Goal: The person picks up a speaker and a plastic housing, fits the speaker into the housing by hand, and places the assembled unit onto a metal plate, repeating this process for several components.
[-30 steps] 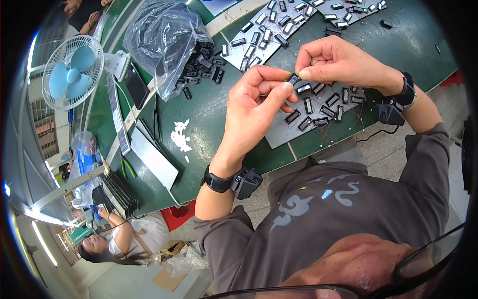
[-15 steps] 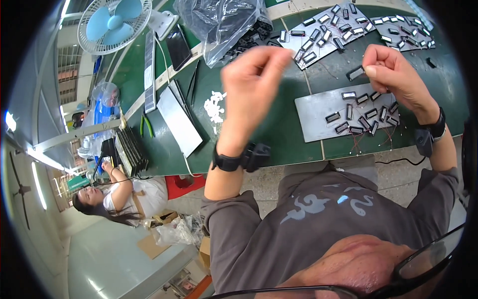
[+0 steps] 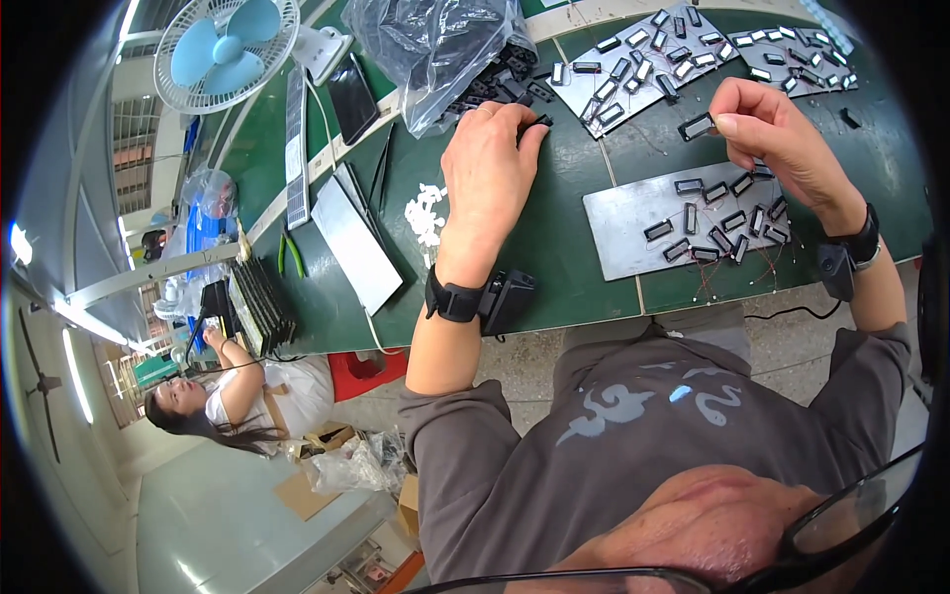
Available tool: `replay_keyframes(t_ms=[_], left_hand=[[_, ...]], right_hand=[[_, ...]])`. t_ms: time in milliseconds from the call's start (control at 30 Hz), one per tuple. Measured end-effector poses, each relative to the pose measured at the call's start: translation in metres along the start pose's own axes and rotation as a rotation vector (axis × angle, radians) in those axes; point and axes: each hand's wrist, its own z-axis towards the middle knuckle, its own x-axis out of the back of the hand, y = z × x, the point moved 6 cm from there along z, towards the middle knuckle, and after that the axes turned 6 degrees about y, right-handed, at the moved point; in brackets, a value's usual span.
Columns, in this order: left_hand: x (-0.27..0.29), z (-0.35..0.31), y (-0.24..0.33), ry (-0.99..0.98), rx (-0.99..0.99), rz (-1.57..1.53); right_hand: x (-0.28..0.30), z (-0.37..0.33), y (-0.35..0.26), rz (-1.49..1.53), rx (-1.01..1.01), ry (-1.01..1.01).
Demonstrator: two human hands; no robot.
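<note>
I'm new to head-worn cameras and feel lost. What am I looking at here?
There is no machine, just a person's two bare hands, seen from above by a fisheye camera on that person's head; its lens bends straight edges. The right hand pinches a small black-framed part. The left hand is at loose black pieces by a clear plastic bag; its grip is hard to make out. The green table also bears metal plates with similar parts.

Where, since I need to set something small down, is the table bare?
The green table is bare between the left hand and the near plate; that plate's left end is free too. Crowded: its right part, both far plates, the mouth of the plastic bag.
</note>
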Motion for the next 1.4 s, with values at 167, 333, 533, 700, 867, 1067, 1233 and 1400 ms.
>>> replay_keyframes(t_ms=[167, 333, 533, 700, 867, 1067, 1233, 1400], left_hand=[[0.006, 0.0, 0.003, 0.001, 0.079, -0.112], [0.016, 0.003, 0.035, 0.016, 0.09, -0.413], [0.004, 0.01, 0.064, -0.101, 0.117, -0.717], [-0.019, 0.002, 0.074, -0.188, 0.289, -1.149], [-0.025, 0.001, 0.072, -0.162, 0.264, -1.251], [-0.02, -0.001, 0.074, -0.212, 0.466, -1.403], [-0.013, -0.002, 0.076, -0.038, 0.245, -1.113], [0.001, -0.002, 0.091, 0.186, -0.22, -0.529]], right_hand=[[0.001, 0.0, 0.0, 0.037, 0.007, 0.027], [-0.001, -0.002, -0.001, 0.182, 0.001, 0.021], [-0.009, -0.003, -0.007, 0.281, 0.126, -0.002], [-0.017, -0.005, -0.005, 0.315, 0.096, -0.166], [-0.016, -0.004, 0.004, 0.37, 0.005, -0.161], [-0.008, 0.0, 0.004, 0.261, 0.037, -0.007], [-0.01, 0.002, 0.013, 0.076, 0.115, 0.05], [-0.017, -0.003, 0.014, -0.013, 0.157, 0.039]])
